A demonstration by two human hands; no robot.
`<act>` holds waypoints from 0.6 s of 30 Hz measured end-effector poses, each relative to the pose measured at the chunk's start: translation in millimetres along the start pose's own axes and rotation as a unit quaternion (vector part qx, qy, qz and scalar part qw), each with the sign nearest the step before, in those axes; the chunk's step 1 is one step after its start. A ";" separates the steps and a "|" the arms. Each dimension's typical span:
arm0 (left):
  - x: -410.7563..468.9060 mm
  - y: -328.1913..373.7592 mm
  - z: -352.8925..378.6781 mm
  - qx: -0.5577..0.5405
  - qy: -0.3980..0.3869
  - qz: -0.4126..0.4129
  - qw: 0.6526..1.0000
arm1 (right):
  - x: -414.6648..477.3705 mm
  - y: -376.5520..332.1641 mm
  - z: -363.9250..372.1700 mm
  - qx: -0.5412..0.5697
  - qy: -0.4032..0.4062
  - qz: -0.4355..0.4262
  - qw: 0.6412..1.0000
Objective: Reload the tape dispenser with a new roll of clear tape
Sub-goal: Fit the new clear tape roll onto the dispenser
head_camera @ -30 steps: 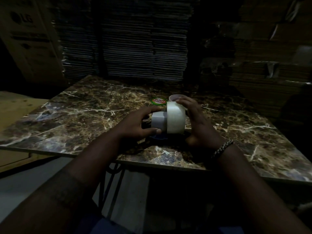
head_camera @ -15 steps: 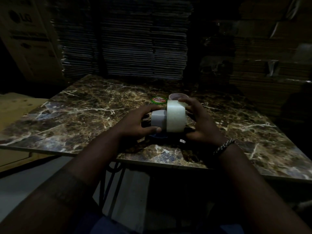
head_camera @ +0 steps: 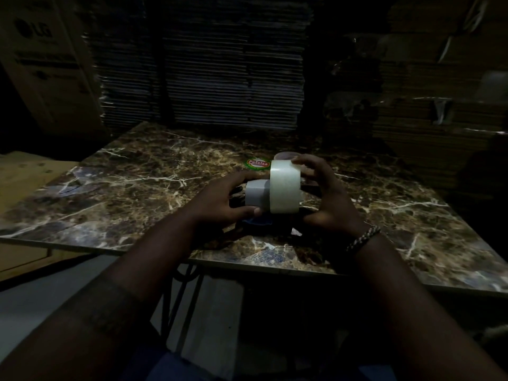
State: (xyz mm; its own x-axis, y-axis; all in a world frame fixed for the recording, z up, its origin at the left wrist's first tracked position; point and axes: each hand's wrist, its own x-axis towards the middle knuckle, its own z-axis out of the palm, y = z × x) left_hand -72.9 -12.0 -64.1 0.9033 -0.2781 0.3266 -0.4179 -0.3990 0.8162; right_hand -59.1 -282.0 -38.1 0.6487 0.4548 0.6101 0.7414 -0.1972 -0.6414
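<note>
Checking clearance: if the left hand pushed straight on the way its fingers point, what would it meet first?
The grey dispenser hub it already grips, then the clear tape roll; depth is murky.

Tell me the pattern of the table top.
Dark brown marble with pale veins, on the table top; clearest in the head view.

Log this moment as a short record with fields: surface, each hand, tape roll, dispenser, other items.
surface: marble-patterned table, dimly lit
left hand: grips a grey cylindrical part
right hand: holds the tape roll, fingers over its top
tape roll: pale, upright on edge, pressed against the grey part
dispenser: mostly hidden in the dark between the hands; state unclear
other items: green and red sticker on the table behind the roll; beaded bracelet on right wrist
</note>
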 end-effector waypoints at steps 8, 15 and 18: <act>1.1 -3.3 0.8 0.004 0.001 -0.006 1.000 | -1.9 -1.9 -6.6 0.084 0.038 0.072 0.993; -0.4 -0.5 0.9 0.002 -0.004 0.007 1.000 | 1.8 4.9 -9.8 0.144 0.033 0.116 0.982; 0.3 4.2 1.4 0.021 0.004 0.031 0.999 | 2.0 5.1 -11.8 0.185 0.020 0.133 0.973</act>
State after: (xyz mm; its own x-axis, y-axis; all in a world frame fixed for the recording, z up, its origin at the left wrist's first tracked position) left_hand -74.5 -15.0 -61.3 0.8758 -0.2977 0.3800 -0.4774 -0.4179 0.7730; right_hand -51.9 -292.3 -34.6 0.8212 0.3954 0.4115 0.4379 0.0260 -0.8987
